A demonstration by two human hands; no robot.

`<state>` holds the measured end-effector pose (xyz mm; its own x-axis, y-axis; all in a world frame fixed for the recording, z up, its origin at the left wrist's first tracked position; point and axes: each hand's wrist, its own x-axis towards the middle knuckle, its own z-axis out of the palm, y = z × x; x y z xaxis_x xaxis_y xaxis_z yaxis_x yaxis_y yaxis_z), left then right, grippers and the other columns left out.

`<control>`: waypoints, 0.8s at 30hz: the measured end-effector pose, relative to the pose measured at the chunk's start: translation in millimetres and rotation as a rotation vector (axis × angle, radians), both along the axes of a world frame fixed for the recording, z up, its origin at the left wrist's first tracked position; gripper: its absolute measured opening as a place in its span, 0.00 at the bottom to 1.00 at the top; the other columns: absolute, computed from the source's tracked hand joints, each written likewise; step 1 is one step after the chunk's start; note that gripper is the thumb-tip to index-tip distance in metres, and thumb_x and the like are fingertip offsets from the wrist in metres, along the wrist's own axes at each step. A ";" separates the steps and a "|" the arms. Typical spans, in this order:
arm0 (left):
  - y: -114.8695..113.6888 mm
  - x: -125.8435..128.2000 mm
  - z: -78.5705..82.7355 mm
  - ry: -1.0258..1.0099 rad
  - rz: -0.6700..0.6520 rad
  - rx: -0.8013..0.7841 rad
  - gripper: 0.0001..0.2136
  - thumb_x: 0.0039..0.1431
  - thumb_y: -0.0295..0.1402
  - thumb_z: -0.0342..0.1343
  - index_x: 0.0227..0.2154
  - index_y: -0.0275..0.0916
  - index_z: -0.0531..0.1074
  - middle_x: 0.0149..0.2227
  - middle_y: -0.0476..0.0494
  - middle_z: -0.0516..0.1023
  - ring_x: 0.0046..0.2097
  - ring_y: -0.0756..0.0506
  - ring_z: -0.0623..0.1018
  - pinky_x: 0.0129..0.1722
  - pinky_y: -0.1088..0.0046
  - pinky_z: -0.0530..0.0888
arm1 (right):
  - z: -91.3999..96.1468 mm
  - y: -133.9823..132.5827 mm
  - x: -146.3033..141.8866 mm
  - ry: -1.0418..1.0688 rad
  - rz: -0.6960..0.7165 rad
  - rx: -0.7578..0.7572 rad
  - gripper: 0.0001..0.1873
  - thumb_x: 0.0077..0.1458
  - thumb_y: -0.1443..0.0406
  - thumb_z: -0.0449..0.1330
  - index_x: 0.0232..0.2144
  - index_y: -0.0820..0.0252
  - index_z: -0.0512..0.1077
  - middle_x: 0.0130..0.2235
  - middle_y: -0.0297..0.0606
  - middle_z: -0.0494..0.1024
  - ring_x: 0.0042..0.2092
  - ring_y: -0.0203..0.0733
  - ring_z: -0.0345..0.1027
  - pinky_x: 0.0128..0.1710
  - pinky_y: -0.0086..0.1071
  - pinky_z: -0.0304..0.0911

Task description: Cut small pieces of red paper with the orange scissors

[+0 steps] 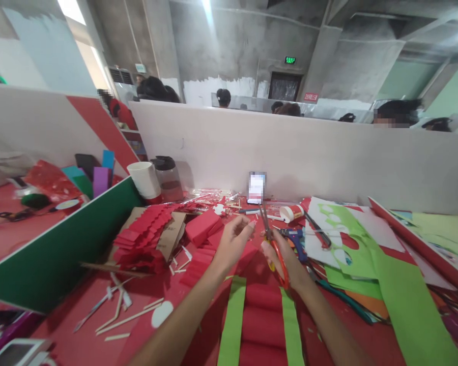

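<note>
My right hand (284, 256) is wrapped round a pair of scissors (266, 226) with orange and yellow handles, its metal blades pointing up and away from me. To the left, my left hand (234, 236) is closed in a pinch near the blades. A tiny reddish bit seems to show at its fingertips, too small to name. Below both hands lies a red folded paper piece (262, 317) with a light green strip along each side. Red paper covers the surface under the hands.
Pleated red paper (145, 234) lies at left near wooden sticks (124, 320). A white cup (144, 180) and a lidded jar (168, 178) stand behind. A lit phone (256, 188) leans on the partition (213, 137). At right are a blue glue gun (298, 244) and green sheets (399, 295).
</note>
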<state>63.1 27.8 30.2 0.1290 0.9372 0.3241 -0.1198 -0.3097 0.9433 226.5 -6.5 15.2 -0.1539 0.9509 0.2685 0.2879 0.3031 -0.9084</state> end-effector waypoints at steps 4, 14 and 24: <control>-0.5 2.6 0.0 -0.066 0.031 -0.019 0.09 0.60 0.36 0.56 0.26 0.38 0.67 0.25 0.52 0.69 0.29 0.51 0.69 0.33 0.76 0.67 | 6.3 -4.5 -3.6 -0.083 0.039 0.016 0.13 0.61 0.56 0.59 0.44 0.57 0.69 0.40 0.39 0.77 0.37 0.42 0.71 0.40 0.33 0.68; -2.7 6.0 0.0 -0.065 0.048 -0.035 0.12 0.59 0.40 0.58 0.26 0.38 0.67 0.26 0.52 0.69 0.30 0.51 0.70 0.33 0.76 0.68 | 1.3 -3.1 -5.4 -0.032 0.038 -0.008 0.12 0.60 0.57 0.60 0.43 0.56 0.71 0.27 0.32 0.73 0.28 0.41 0.66 0.26 0.29 0.62; -4.5 6.6 0.4 -0.043 0.055 -0.035 0.11 0.60 0.38 0.57 0.27 0.38 0.67 0.26 0.53 0.69 0.28 0.52 0.69 0.32 0.77 0.68 | 4.5 -5.6 -7.1 -0.001 0.034 -0.065 0.12 0.60 0.57 0.60 0.42 0.57 0.71 0.26 0.29 0.69 0.24 0.36 0.60 0.24 0.28 0.58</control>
<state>69.7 23.3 30.6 0.0636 0.9534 0.2948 -0.1444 -0.2835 0.9480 219.4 -12.1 19.7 -0.1871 0.9605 0.2058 0.2794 0.2529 -0.9263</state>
